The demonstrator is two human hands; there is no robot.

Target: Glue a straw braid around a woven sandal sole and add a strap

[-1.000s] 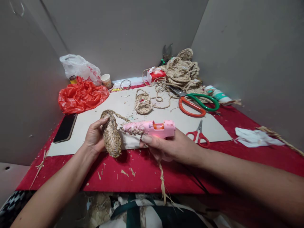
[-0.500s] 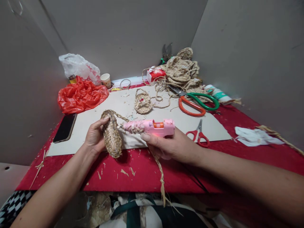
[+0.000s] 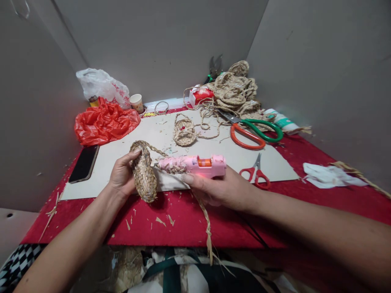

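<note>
My left hand (image 3: 124, 173) grips a woven straw sole (image 3: 144, 177), thumb on its upper end. From the top of the sole a braided straw cord (image 3: 207, 221) runs right, passes behind the glue gun and hangs over the red cloth, its end frayed. My right hand (image 3: 215, 188) is closed round a pink glue gun (image 3: 207, 166) with an orange part in its top. The gun's nozzle, crusted with bits, points left, close to the sole's right side. Beyond them a small woven slipper (image 3: 184, 132) with a red bead lies on the pale board (image 3: 122, 148).
Large scissors (image 3: 247, 140) and small red scissors (image 3: 255, 175) lie to the right, below a heap of braided cord (image 3: 233, 91). A phone (image 3: 84, 164), red bag (image 3: 105, 122) and paper cup (image 3: 136, 103) are left. White tissue (image 3: 331, 176) lies far right.
The glue gun and my right hand have shifted very slightly right and down. My left hand holds the sole almost as before.
</note>
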